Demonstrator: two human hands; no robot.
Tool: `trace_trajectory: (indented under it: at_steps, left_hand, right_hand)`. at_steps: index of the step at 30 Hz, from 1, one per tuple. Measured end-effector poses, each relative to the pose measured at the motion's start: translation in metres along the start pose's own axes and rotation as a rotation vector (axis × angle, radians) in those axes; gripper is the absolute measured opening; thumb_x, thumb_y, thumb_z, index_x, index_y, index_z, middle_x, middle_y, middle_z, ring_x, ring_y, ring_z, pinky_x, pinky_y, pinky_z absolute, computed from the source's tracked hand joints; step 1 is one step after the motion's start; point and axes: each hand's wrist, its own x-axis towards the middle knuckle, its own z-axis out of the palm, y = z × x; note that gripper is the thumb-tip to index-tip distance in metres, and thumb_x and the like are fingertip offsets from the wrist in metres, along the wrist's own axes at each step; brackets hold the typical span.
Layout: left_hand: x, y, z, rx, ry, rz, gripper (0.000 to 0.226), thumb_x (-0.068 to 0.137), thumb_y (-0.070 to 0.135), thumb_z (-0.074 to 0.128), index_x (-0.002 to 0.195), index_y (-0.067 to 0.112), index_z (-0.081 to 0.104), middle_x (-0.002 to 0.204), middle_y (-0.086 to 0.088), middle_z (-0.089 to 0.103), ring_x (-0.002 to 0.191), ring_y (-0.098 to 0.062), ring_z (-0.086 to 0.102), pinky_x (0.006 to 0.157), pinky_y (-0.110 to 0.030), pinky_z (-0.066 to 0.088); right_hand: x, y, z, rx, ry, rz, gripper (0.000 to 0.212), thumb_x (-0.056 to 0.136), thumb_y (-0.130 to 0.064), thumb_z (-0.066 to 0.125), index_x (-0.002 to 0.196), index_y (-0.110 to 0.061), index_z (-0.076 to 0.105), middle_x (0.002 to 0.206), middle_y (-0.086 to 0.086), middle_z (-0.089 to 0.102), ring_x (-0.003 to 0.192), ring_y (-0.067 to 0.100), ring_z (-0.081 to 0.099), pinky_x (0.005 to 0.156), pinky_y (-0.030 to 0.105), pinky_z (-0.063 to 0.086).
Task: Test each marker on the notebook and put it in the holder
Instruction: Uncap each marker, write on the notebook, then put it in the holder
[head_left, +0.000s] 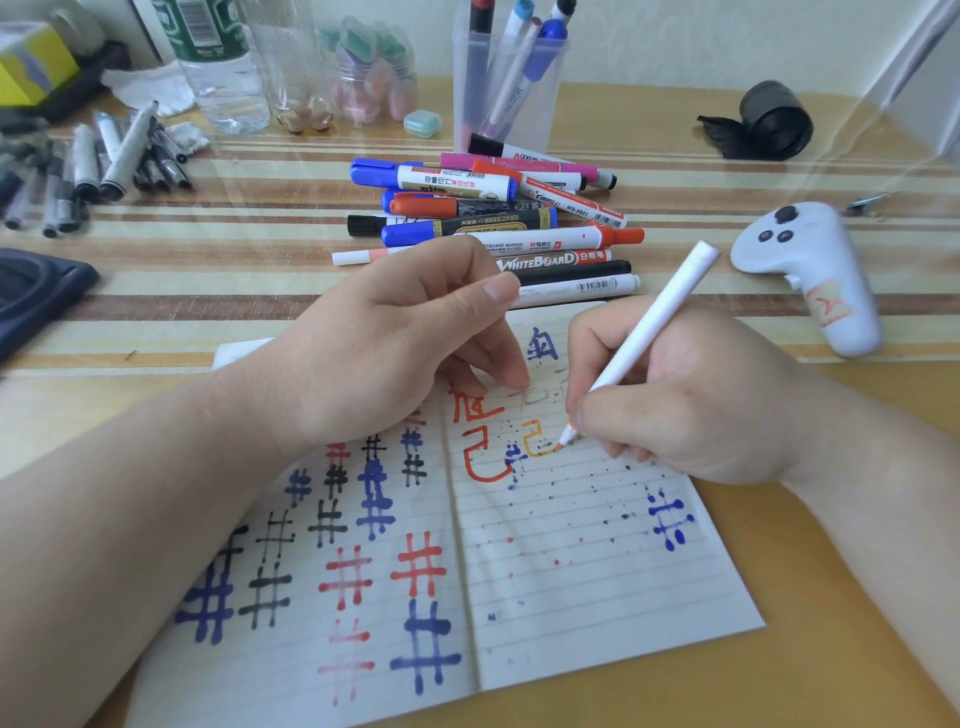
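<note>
An open lined notebook (582, 582), covered in red, blue and black test marks, lies in front of me. My right hand (696, 405) grips a white marker (654, 317) like a pen. Its orange tip touches the right page beside a fresh orange mark (535, 441). My left hand (395, 353) rests on the notebook with its fingers bent and the fingertips pressing the page near the spine; I see nothing held in it. A pile of several markers (493, 218) lies just beyond the notebook. Behind the pile stands the clear holder (506, 88) with several markers in it.
A white game controller (810, 270) lies to the right, with a black roll (769, 119) behind it. Several grey and black pens (104, 161) are spread out at the back left. Water bottles (223, 67), a jar of erasers (374, 73) and a dark case (36, 291) stand along the back and left edge.
</note>
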Motion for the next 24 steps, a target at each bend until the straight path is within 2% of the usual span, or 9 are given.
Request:
trace_trajectory:
  at_steps: [3,5,7,10,14,18,21,24]
  left_hand:
    - [0.000,-0.001,-0.001,-0.005,0.003,0.000,0.030,0.106,0.030,0.048,0.087,0.009,0.056,0.084,-0.010,0.078,0.084,-0.028,0.075,0.079,-0.039,0.060]
    - [0.000,-0.002,-0.001,-0.014,-0.001,0.010,0.030,0.106,0.032,0.050,0.086,0.011,0.057,0.084,-0.010,0.078,0.084,-0.027,0.076,0.078,-0.038,0.059]
    - [0.000,-0.002,-0.001,-0.020,0.000,0.013,0.030,0.106,0.031,0.050,0.086,0.010,0.057,0.084,-0.010,0.078,0.084,-0.027,0.076,0.076,-0.035,0.059]
    - [0.000,-0.002,-0.001,-0.020,-0.005,0.016,0.029,0.105,0.029,0.048,0.087,0.008,0.056,0.083,-0.010,0.078,0.084,-0.027,0.076,0.074,-0.032,0.059]
    - [0.002,-0.006,-0.003,0.003,-0.021,0.049,0.029,0.103,0.033,0.055,0.088,0.008,0.057,0.085,-0.008,0.079,0.086,-0.027,0.075,0.073,-0.033,0.060]
    - [0.001,-0.008,-0.002,0.060,-0.017,0.130,0.024,0.096,0.030,0.061,0.092,0.006,0.066,0.086,-0.005,0.078,0.084,-0.022,0.077,0.070,-0.028,0.059]
    - [0.000,-0.010,-0.002,0.115,0.029,0.179,0.021,0.091,0.033,0.072,0.092,0.013,0.074,0.086,-0.003,0.079,0.080,-0.020,0.077,0.072,-0.039,0.062]
    - [-0.001,-0.011,-0.002,0.154,0.059,0.184,0.014,0.086,0.038,0.074,0.091,0.025,0.076,0.082,0.001,0.079,0.078,-0.020,0.077,0.075,-0.051,0.062]
  right_hand:
    - [0.001,0.002,0.000,-0.018,-0.003,-0.023,0.006,0.065,-0.019,0.063,0.065,-0.013,0.063,0.051,0.005,0.061,0.047,0.012,0.053,0.042,0.024,0.041]
    - [0.001,0.003,-0.001,-0.006,-0.002,-0.029,0.008,0.071,-0.013,0.069,0.066,-0.012,0.063,0.052,0.005,0.061,0.047,0.012,0.054,0.041,0.024,0.041]
    - [0.002,0.008,-0.002,0.079,0.054,-0.039,0.013,0.077,-0.005,0.070,0.067,-0.007,0.062,0.051,0.005,0.059,0.045,0.013,0.051,0.038,0.021,0.038]
    - [0.004,0.016,-0.006,0.280,0.136,-0.036,0.006,0.070,-0.004,0.060,0.067,0.000,0.056,0.049,0.010,0.052,0.040,0.015,0.043,0.037,0.017,0.031]
    - [0.006,0.021,-0.005,0.373,0.115,-0.085,0.006,0.074,-0.004,0.063,0.069,-0.004,0.059,0.050,0.010,0.049,0.042,0.018,0.039,0.039,0.018,0.029]
    - [0.009,0.022,-0.002,0.466,0.108,-0.203,0.010,0.079,-0.002,0.068,0.075,-0.009,0.062,0.051,0.009,0.043,0.044,0.022,0.032,0.043,0.021,0.027]
    - [0.011,0.023,-0.003,0.585,0.147,-0.242,0.010,0.071,-0.007,0.073,0.075,-0.011,0.064,0.050,0.008,0.043,0.045,0.021,0.031,0.044,0.020,0.024]
    - [0.011,0.024,-0.005,0.710,0.198,-0.276,0.012,0.070,-0.016,0.064,0.077,-0.007,0.065,0.052,0.013,0.046,0.046,0.022,0.031,0.042,0.019,0.023]
